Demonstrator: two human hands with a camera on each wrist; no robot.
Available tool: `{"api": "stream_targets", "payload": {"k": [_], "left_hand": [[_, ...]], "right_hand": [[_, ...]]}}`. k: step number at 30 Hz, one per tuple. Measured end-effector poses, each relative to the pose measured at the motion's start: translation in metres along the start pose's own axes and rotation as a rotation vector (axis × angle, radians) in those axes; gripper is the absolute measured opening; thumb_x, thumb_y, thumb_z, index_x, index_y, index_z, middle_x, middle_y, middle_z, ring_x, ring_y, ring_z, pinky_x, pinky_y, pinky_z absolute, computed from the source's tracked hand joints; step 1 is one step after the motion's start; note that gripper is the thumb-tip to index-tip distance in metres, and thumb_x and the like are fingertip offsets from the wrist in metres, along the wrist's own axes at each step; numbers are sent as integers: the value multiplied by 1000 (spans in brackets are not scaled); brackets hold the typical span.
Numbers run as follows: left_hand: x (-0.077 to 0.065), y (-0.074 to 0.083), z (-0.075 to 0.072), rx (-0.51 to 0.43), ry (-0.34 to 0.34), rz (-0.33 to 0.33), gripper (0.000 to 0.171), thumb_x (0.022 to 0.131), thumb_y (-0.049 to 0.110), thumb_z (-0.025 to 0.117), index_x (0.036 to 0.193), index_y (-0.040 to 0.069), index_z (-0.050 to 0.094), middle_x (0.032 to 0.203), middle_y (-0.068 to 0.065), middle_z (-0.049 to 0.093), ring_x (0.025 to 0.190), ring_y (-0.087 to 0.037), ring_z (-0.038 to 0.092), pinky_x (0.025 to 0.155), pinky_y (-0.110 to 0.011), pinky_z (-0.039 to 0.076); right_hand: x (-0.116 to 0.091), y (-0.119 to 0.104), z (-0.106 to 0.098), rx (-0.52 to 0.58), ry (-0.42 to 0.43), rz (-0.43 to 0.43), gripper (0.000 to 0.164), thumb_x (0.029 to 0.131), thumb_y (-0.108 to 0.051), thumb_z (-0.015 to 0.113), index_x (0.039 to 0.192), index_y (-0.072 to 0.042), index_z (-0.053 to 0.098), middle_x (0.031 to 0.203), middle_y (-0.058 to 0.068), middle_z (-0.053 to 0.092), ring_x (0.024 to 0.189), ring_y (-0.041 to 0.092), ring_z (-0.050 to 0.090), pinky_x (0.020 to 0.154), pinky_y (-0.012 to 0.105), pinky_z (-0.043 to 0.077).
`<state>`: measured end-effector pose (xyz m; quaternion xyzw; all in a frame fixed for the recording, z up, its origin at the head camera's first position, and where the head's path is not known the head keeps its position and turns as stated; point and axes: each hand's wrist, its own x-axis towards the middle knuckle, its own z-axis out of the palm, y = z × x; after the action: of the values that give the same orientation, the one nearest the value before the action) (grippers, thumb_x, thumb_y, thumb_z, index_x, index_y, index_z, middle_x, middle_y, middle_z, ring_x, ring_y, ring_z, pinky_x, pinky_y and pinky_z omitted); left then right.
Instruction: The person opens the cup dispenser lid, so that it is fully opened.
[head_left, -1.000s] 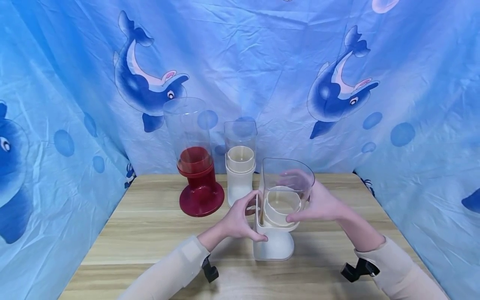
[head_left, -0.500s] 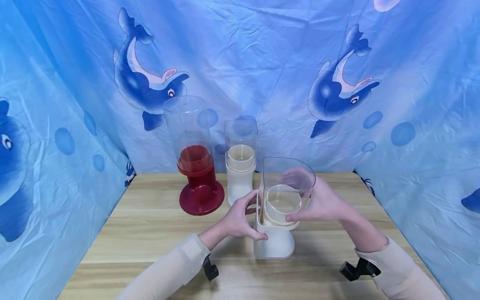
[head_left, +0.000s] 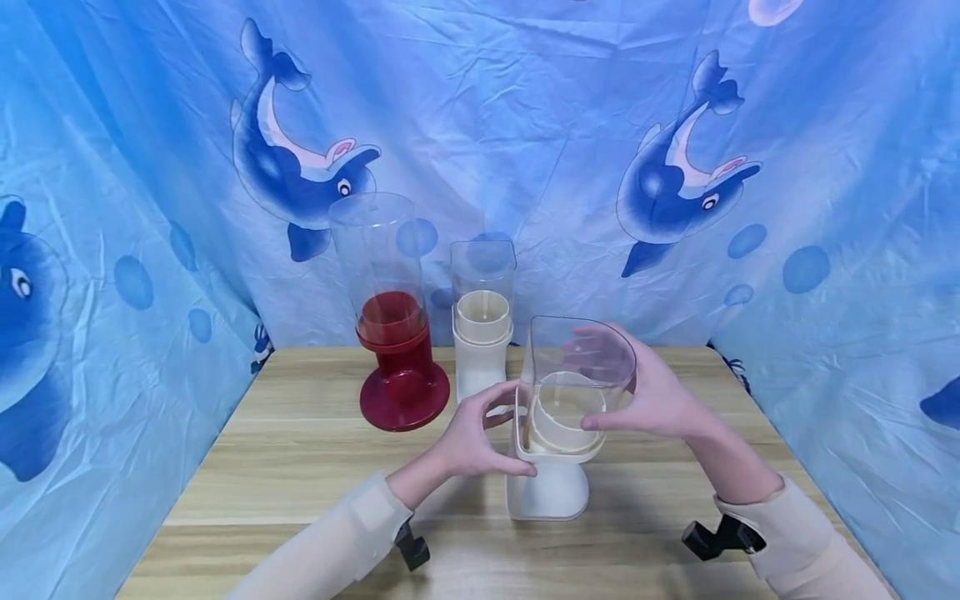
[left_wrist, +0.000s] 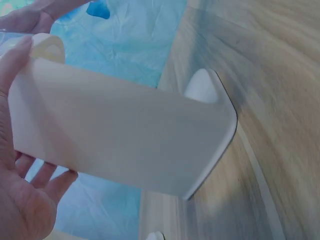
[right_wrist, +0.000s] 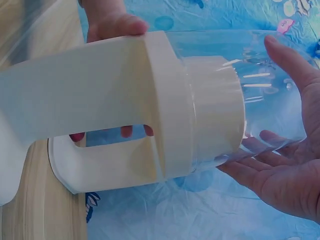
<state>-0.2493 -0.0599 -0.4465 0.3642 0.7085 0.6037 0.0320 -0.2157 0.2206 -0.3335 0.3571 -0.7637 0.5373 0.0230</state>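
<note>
A white stand [head_left: 551,493] with a flat back panel rises from the tabletop, and a clear plastic container [head_left: 553,348] sits upright at its top. Inside the container's lower end shows a cream round collar [right_wrist: 217,100]. My left hand [head_left: 474,435] grips the stand's back panel [left_wrist: 107,127] from the left, thumb on the near side and fingers on the far side. From the right, my right hand [head_left: 660,396] holds the container, thumb in front and fingers curled behind it. Those fingers show through the clear wall.
Behind on the left stands a red dispenser [head_left: 405,392] with a tall clear cylinder. A smaller white dispenser [head_left: 482,367] with a clear top is beside it. The wooden table [head_left: 300,500] meets a blue dolphin-print cloth [head_left: 525,125] at its back edge.
My right hand and the clear container have shifted slightly right, with the thumb a little higher. The stand's foot stays in place. My left hand keeps its grip.
</note>
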Motion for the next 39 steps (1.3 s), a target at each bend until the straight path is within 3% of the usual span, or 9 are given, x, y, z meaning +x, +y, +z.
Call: {"api": "stream_targets", "payload": {"k": [5, 16, 23, 29, 39], "left_hand": [[1, 1, 1, -21, 23, -7, 98, 61, 6, 102, 148, 16, 57, 137, -9, 68, 127, -16, 65, 108, -31, 58], [7, -3, -3, -64, 16, 1, 91, 63, 2, 100, 145, 11, 62, 134, -14, 71, 124, -15, 69, 106, -34, 59], [7, -4, -2, -2, 18, 35, 86, 64, 10, 100, 141, 17, 63, 130, -8, 71, 123, -17, 69, 104, -33, 60], [9, -2, 1, 40, 21, 50, 90, 64, 13, 98, 145, 13, 58, 133, -11, 70, 124, -20, 69, 104, -32, 60], [8, -6, 0, 33, 11, 37, 96, 62, 9, 101, 146, 10, 56, 133, -13, 68, 124, -21, 68, 106, -34, 60]], "right_hand": [[3, -4, 1, -20, 2, -1, 102, 69, 11, 92, 156, 0, 39, 148, 25, 60, 132, 14, 68, 107, 33, 59], [3, -5, 4, -14, 46, -66, 98, 66, 14, 94, 150, 3, 43, 144, 14, 65, 129, 16, 69, 107, 34, 59], [2, -4, 6, -54, 72, -74, 101, 66, 13, 94, 152, 1, 43, 144, 20, 64, 129, 15, 69, 108, 36, 58], [4, -10, 7, -111, 135, -83, 116, 64, 11, 96, 160, -2, 34, 150, 19, 59, 134, 14, 65, 112, 31, 55], [6, -7, 15, -71, 190, -120, 102, 68, 15, 91, 155, 0, 40, 144, 13, 64, 128, 20, 70, 108, 35, 59]]}}
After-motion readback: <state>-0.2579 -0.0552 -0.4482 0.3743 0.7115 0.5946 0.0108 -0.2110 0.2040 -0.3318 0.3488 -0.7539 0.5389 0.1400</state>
